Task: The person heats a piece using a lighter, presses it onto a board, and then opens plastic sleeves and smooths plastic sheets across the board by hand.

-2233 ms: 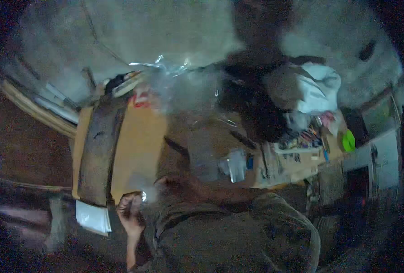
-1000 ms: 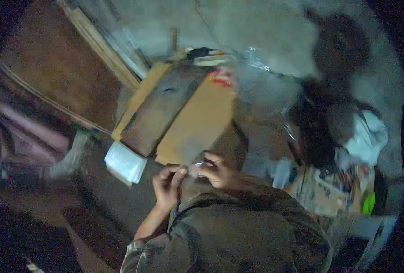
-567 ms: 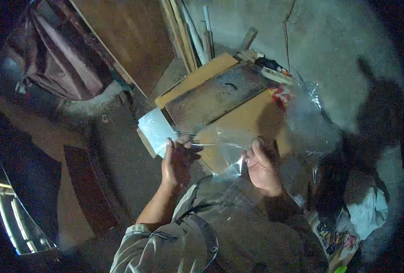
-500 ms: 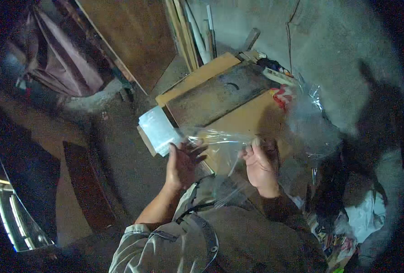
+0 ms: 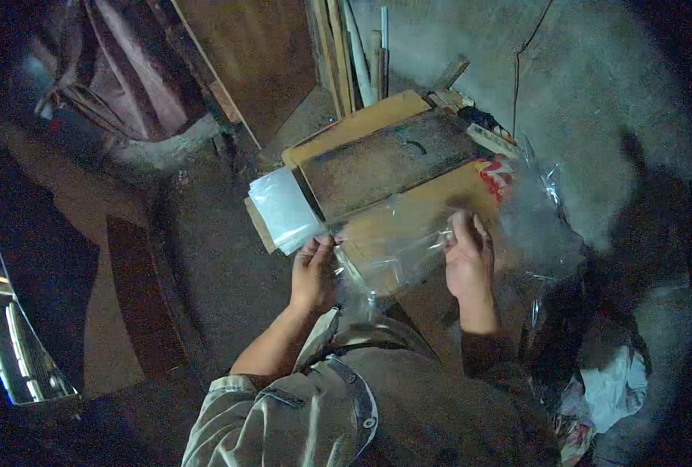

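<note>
Right hand point(image 5: 469, 263) holds clear plastic point(image 5: 391, 268) — red-white print point(image 5: 492, 180) illegible.

1 head camera, facing forward, down

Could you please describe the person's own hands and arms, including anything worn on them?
The left hand and the right hand are both ungloved, with no watch or ring that I can make out. The left sleeve is pale greyish cloth, loose and creased, ending in a hemmed edge that leaves the forearm bare. On the right, shadow hides where the sleeve ends.
</note>
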Demonstrator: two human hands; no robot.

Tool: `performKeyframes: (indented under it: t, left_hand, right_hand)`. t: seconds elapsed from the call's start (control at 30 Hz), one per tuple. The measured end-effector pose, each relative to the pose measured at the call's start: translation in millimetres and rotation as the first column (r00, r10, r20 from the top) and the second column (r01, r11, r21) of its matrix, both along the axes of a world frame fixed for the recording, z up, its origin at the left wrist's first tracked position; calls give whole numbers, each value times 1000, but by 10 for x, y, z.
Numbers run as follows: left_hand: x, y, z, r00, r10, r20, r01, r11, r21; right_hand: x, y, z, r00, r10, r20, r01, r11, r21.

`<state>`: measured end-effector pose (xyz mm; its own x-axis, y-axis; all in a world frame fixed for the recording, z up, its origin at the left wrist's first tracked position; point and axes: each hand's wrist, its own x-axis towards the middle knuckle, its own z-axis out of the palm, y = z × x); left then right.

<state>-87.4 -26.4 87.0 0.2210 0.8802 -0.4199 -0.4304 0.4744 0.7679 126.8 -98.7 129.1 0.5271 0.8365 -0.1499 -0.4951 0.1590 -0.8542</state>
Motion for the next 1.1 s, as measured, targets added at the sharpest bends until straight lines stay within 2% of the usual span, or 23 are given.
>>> performKeyframes:
  t: [0.03, 0.1, 0.17, 0.2, 0.23, 0.3, 0.33, 0.37, 0.43, 0.5, 0.53, 0.6, 0.63, 0.7, 0.73, 0.77, 0.8, 0.83, 0.9, 0.93, 1.0, 1.03, 1.1]
  left_hand:
    - [-5, 12, 26, 999, -28, 34, 25, 995, 97]
    - [38, 29, 89, 1000, 10, 6, -10, 997, 79]
    - [51, 47, 115, 1000, 29, 11, -30, 995, 99]
    - [57, 49, 107, 999, 30, 10, -31, 995, 97]
    - [64, 49, 88, 999, 40, 37, -43, 994, 98]
    - [59, 60, 109, 997, 55, 60, -60, 993, 97]
    - [46, 70, 174, 995, 91, -29, -88, 991, 100]
    - [31, 64, 213, 985, 126, -116, -114, 988, 106]
    - [-45, 104, 106, 990, 106, -91, -98, 991, 96]
    - [-57, 100, 77, 996, 88, 30, -90, 991, 103]
    - [-94, 132, 10, 997, 34, 72, -45, 986, 163]
    - [-61, 128, 42, 996, 75, 44, -80, 988, 129]
    - [-44, 145, 68, 993, 113, 17, -114, 989, 94]
    - [-155, 245, 122, 986, 105, -132, -75, 974, 215]
    - [-207, 277, 168, 979, 144, -144, -115, 974, 194]
    - [-275, 314, 196, 970, 182, -158, -154, 973, 174]
    - [-334, 363, 174, 982, 170, -85, -154, 973, 172]
    - [-372, 347, 185, 980, 144, -137, -125, 983, 134]
    - [-423, 271, 139, 994, 101, -52, -96, 992, 77]
    - [-378, 204, 114, 994, 99, -52, -95, 992, 77]
    - [-220, 10, 62, 983, 43, 178, -26, 995, -98]
    - [-222, -103, -38, 982, -88, 168, 94, 995, -32]
    - [-74, -291, -121, 982, -73, 177, 92, 990, -103]
  right_hand:
    - [17, 36, 8, 999, -15, -30, 14, 999, -44]
    - [-49, 58, -6, 998, -24, -56, 19, 996, -86]
    - [-292, 1, -125, 996, 91, -23, -92, 994, -52]
    - [-339, -46, -186, 965, 238, 111, -226, 968, -110]
    - [-407, -81, -237, 907, 300, 294, -251, 948, -194]
    - [-423, -157, -182, 875, 408, 260, -341, 902, -267]
    - [-380, -160, -198, 875, 411, 257, -345, 900, -267]
    - [-284, -170, -215, 931, 311, 190, -269, 938, -220]
    - [-146, -141, -154, 993, 114, -28, -115, 992, -49]
    - [-44, -111, -185, 976, 82, -203, -81, 997, 12]
    - [-73, -118, -207, 975, 84, -204, -83, 996, 13]
    - [-169, -197, -294, 955, 284, 81, -280, 958, -67]
    - [-194, -253, -326, 908, 394, 140, -377, 916, -135]
    - [-250, -316, -196, 705, 676, 216, -601, 730, -326]
    - [-270, -340, -188, 700, 681, 213, -607, 725, -325]
    - [-290, -380, -191, 781, 610, 132, -561, 779, -280]
    - [-306, -405, -186, 848, 529, 45, -504, 829, -242]
    - [-309, -389, -159, 847, 530, 42, -506, 828, -242]
    - [-313, -315, -99, 883, 434, 179, -407, 897, -169]
    - [-348, -282, -114, 930, 362, 67, -349, 924, -157]
    - [-395, -212, -135, 944, 305, 124, -293, 950, -107]
    - [-426, -179, -161, 953, 246, 177, -240, 969, -54]
    - [-482, -129, -246, 964, 192, 185, -195, 981, -2]
